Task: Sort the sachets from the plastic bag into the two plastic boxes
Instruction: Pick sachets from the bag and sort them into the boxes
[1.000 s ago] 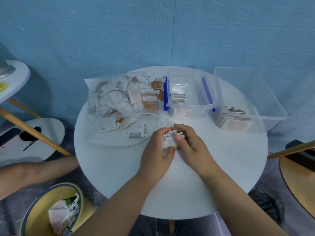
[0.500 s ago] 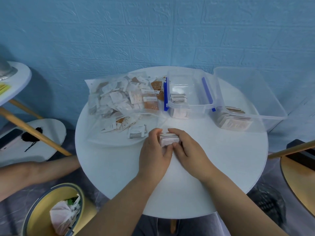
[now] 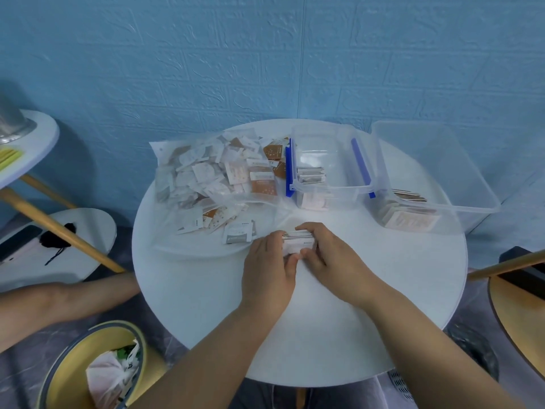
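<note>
Left hand [image 3: 267,268] and right hand [image 3: 334,258], closer together than a second ago, both grip the squared stack of sachets [image 3: 296,243] on the table [image 3: 200,290], thumbs nearly touching

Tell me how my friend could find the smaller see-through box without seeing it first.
Start at the round white table and look at its far side, where two clear plastic boxes stand next to each other. The smaller box sits in the middle, between the plastic bag of sachets and the bigger box. Only it has blue clips on its sides.
</note>
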